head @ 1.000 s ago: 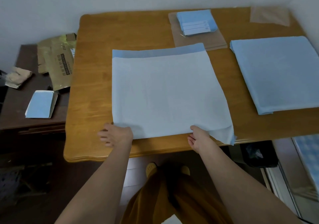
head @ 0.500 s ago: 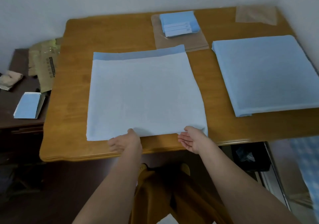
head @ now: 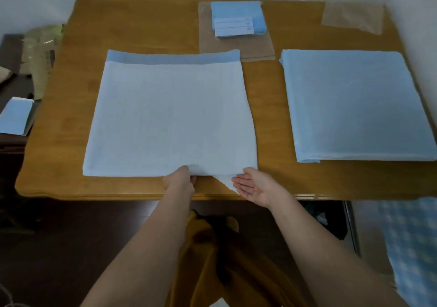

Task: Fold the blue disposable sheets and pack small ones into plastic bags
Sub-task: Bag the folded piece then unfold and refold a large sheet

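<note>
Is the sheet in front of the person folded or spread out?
Folded: the sheet shows a darker under-layer strip along its far edge.

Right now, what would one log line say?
left hand: grips sheet near edge | right hand: open, palm up under corner | stack: untouched
</note>
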Demonstrator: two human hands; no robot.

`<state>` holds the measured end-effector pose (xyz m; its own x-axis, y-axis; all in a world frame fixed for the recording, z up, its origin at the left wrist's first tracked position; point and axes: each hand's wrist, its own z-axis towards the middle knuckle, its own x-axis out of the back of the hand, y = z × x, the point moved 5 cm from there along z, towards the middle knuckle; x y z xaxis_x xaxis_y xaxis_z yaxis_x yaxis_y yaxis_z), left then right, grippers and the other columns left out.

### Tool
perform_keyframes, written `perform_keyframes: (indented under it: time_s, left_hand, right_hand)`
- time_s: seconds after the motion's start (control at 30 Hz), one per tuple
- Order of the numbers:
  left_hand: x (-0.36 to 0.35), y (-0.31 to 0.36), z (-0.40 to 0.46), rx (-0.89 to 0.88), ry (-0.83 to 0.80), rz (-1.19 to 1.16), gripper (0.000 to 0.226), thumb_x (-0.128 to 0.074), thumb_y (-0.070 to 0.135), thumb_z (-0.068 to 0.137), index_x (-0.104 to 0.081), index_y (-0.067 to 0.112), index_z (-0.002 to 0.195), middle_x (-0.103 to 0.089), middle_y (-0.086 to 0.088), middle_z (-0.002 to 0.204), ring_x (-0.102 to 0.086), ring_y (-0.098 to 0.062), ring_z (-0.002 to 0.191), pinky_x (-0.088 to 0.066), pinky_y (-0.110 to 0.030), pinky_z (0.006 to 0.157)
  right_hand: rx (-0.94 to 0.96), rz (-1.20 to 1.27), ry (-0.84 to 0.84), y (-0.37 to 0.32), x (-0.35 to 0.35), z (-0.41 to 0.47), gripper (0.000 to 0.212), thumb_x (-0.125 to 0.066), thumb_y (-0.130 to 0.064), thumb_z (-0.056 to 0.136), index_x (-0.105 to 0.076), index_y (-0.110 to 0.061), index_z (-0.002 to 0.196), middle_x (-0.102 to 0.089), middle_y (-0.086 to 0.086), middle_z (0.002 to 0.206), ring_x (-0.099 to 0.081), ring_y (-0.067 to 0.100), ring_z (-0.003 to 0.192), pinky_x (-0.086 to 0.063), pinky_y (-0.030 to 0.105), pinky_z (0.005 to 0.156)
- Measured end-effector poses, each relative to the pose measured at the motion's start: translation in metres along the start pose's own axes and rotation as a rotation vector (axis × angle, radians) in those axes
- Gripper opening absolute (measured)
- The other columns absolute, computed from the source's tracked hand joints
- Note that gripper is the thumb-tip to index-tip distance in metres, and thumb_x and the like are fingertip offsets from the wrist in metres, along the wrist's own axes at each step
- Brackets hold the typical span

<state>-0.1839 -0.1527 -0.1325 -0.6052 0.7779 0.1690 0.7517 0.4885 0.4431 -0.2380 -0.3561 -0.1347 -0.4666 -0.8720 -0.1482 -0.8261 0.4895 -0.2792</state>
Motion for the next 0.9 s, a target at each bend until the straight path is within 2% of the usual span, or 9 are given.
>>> perform_keyframes:
  time_s: [0.07,0.23,0.33,0.43,0.5,0.63,0.7,0.77,0.9]
  left_hand:
    - [-0.001,0.0,-0.002,0.031,-0.01,0.006,0.038,-0.063,-0.002,0.086,-0.052,0.004,0.122,-0.055,-0.018,0.118,-0.059,-0.031,0.105,-0.056,-0.035,0.076]
    - [0.001,0.005,-0.003,0.035,-0.01,0.089,0.041,-0.062,0.003,0.087,-0.05,0.004,0.127,-0.056,-0.018,0.12,-0.054,-0.021,0.077,-0.052,-0.028,0.061]
    - [-0.002,0.01,-0.007,0.057,0.016,0.103,0.039,-0.063,0.005,0.086,-0.053,0.005,0.124,-0.057,-0.015,0.117,-0.055,-0.021,0.078,-0.051,-0.026,0.062]
    - [0.0,0.014,-0.011,0.076,0.029,0.141,0.038,-0.062,0.008,0.087,-0.053,0.006,0.124,-0.057,-0.015,0.12,-0.056,-0.022,0.088,-0.05,-0.024,0.063]
    - [0.002,0.016,-0.012,0.078,0.029,0.157,0.038,-0.062,0.009,0.087,-0.052,0.007,0.124,-0.056,-0.014,0.121,-0.055,-0.022,0.09,-0.05,-0.024,0.06]
    - [0.001,0.017,-0.013,0.072,0.003,0.126,0.043,-0.063,0.01,0.086,-0.05,0.009,0.126,-0.054,-0.011,0.116,-0.054,-0.022,0.091,-0.05,-0.025,0.071]
    - [0.0,0.015,-0.012,0.065,-0.017,0.104,0.044,-0.063,0.011,0.086,-0.049,0.01,0.128,-0.053,-0.01,0.112,-0.055,-0.023,0.095,-0.051,-0.028,0.075]
    - [-0.003,0.011,-0.01,0.072,-0.065,0.072,0.046,-0.062,0.01,0.088,-0.046,0.01,0.131,-0.054,-0.012,0.117,-0.058,-0.027,0.103,-0.055,-0.037,0.082]
    - [-0.013,0.003,-0.011,0.124,-0.181,0.053,0.043,-0.058,0.004,0.091,-0.043,0.006,0.131,-0.054,-0.019,0.121,-0.061,-0.035,0.103,-0.052,-0.054,0.089]
  right_hand:
    - [0.004,0.044,0.016,-0.001,0.003,0.005,0.031,-0.053,-0.027,0.099,-0.06,0.001,0.11,-0.068,0.014,0.107,-0.064,0.023,0.098,-0.052,0.033,0.083]
    - [0.021,0.198,0.046,0.002,-0.006,0.009,0.023,-0.063,-0.022,0.093,-0.057,-0.002,0.1,-0.067,0.016,0.1,-0.064,0.025,0.092,-0.053,0.036,0.076]
    - [0.085,0.28,0.068,-0.006,-0.008,0.009,0.015,-0.064,-0.012,0.092,-0.056,-0.007,0.104,-0.067,0.016,0.102,-0.065,0.026,0.091,-0.053,0.039,0.081]
    - [0.126,0.344,0.043,-0.012,-0.013,0.008,0.017,-0.058,-0.001,0.093,-0.056,-0.007,0.109,-0.065,0.016,0.109,-0.063,0.029,0.096,-0.052,0.044,0.09]
    - [0.132,0.354,0.032,-0.014,-0.016,0.006,0.018,-0.055,0.002,0.093,-0.055,-0.006,0.109,-0.065,0.015,0.111,-0.064,0.028,0.098,-0.052,0.046,0.091]
    - [0.155,0.459,-0.017,-0.018,-0.022,0.003,0.019,-0.053,0.004,0.092,-0.056,-0.009,0.105,-0.066,0.014,0.109,-0.064,0.029,0.099,-0.053,0.046,0.088]
    - [0.165,0.512,-0.036,-0.018,-0.026,0.004,0.02,-0.052,0.005,0.092,-0.056,-0.009,0.105,-0.065,0.014,0.11,-0.063,0.028,0.1,-0.051,0.047,0.094]
    - [0.176,0.531,-0.037,-0.017,-0.026,0.007,0.02,-0.051,0.006,0.093,-0.057,-0.009,0.105,-0.065,0.014,0.112,-0.062,0.028,0.101,-0.047,0.048,0.1]
    - [0.162,0.487,0.013,-0.014,-0.021,0.01,0.016,-0.059,-0.004,0.092,-0.057,-0.012,0.106,-0.065,0.014,0.112,-0.062,0.028,0.102,-0.053,0.046,0.09]
